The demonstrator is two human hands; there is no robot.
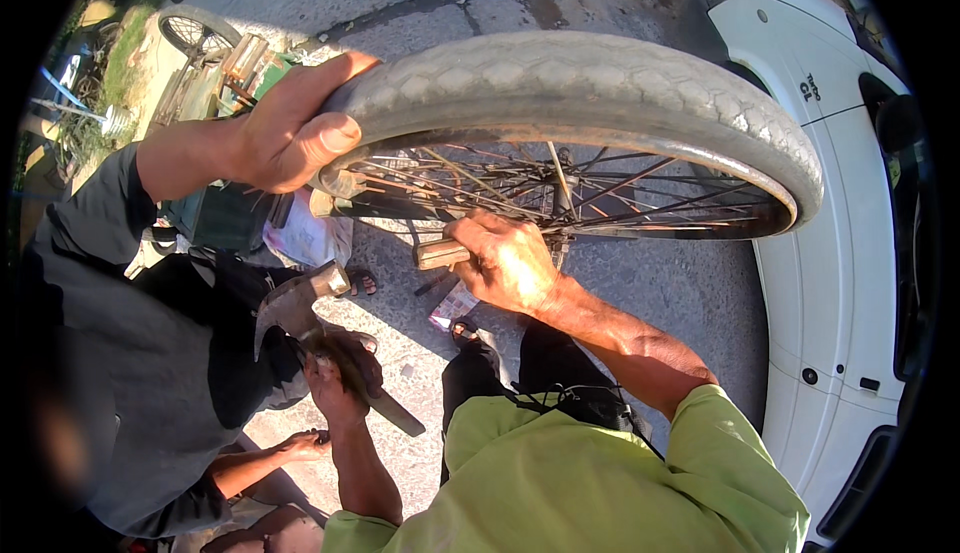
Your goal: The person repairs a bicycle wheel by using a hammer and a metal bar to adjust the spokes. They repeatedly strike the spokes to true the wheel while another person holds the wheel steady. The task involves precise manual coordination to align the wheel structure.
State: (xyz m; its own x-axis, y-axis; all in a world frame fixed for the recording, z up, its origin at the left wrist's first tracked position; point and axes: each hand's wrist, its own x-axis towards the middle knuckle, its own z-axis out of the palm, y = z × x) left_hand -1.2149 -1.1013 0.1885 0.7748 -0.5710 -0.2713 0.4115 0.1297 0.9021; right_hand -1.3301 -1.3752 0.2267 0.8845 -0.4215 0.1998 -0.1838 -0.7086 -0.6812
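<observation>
A spoked wheel with a worn grey tyre [590,78] is held up in front of me, tilted so its spokes and hub [565,193] show. My right hand [512,265] is closed just below the hub around a short wooden piece [440,254], whose blunt end sticks out on the left; its other end is hidden. Lower left, my left hand [335,393] grips the handle of a claw hammer [292,308], head up and apart from the wheel. A co-worker's hand [290,133] clasps the tyre's left side.
The co-worker, in dark clothes [150,343], stands close on my left, their other hand [300,447] low down. A white car [825,253] is parked on the right. Another wheel [195,31] and a wooden crate-like pile [215,78] are at the far left.
</observation>
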